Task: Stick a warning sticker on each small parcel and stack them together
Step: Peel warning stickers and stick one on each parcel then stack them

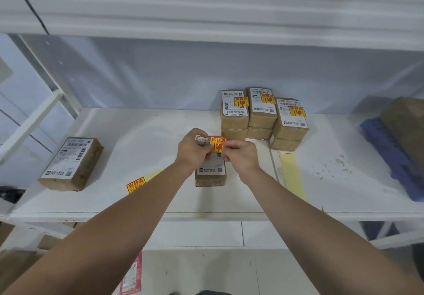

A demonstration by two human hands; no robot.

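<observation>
A small brown parcel [210,175] with a white shipping label lies on the white shelf [146,147] in front of me. Over its far end my left hand [194,149] and my right hand [239,155] both pinch an orange-and-yellow warning sticker [218,143]. At the back right stand three stacks of parcels [262,115], each top one bearing a warning sticker. One more parcel [71,163] without a sticker lies at the left. A sticker sheet [137,184] with one sticker lies by my left forearm.
A used yellow backing strip [291,175] lies right of my right forearm. A blue cloth [387,154] and a large brown package [406,124] fill the shelf's right end. A shelf board hangs overhead. A pink-edged label [133,274] lies on the floor below.
</observation>
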